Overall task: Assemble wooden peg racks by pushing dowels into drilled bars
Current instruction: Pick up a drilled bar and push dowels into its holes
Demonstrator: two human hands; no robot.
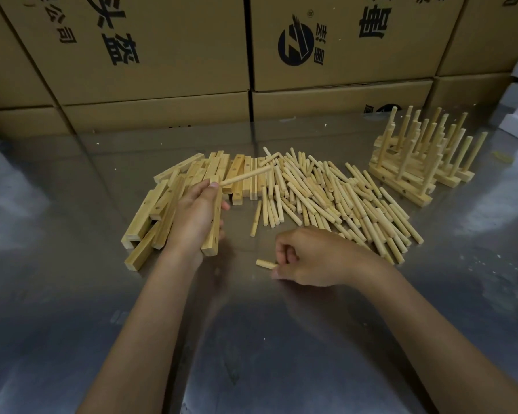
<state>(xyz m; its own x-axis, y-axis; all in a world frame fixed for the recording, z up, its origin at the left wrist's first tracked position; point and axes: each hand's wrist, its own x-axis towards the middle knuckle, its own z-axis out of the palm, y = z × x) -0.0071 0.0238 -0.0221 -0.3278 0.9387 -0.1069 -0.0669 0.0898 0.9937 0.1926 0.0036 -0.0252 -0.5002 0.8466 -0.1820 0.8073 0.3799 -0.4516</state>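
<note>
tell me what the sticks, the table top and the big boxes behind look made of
Sticks: pale bare wood, matte, seemingly unvarnished.
Table top: probably stainless steel, grey and glossy, mirroring the boxes.
Boxes: brown cardboard, dull, with black print and folded seams.

Drilled bar (213,225), gripped in left hand (195,216): pale yellow-tan wood, dark round holes seen along its face. Dowel (245,175) projecting from the bar's far end: lighter cream-tan, unpatterned. Short dowel (266,263) pinched by right hand (308,258): same cream-tan.

Loose bars (162,210) heaped beside the left hand: yellow-tan, faint straight grain, dark hole spots. Dowel pile (335,198) beyond the right hand: uniform pale cream. Finished racks (416,162) far right of the right hand: matching pale wood.

Tabletop (251,339) under both hands: grey brushed metal, streaked with whitish reflections. Cardboard cartons (162,55) behind: brown, printed with black characters and a black round logo.
</note>
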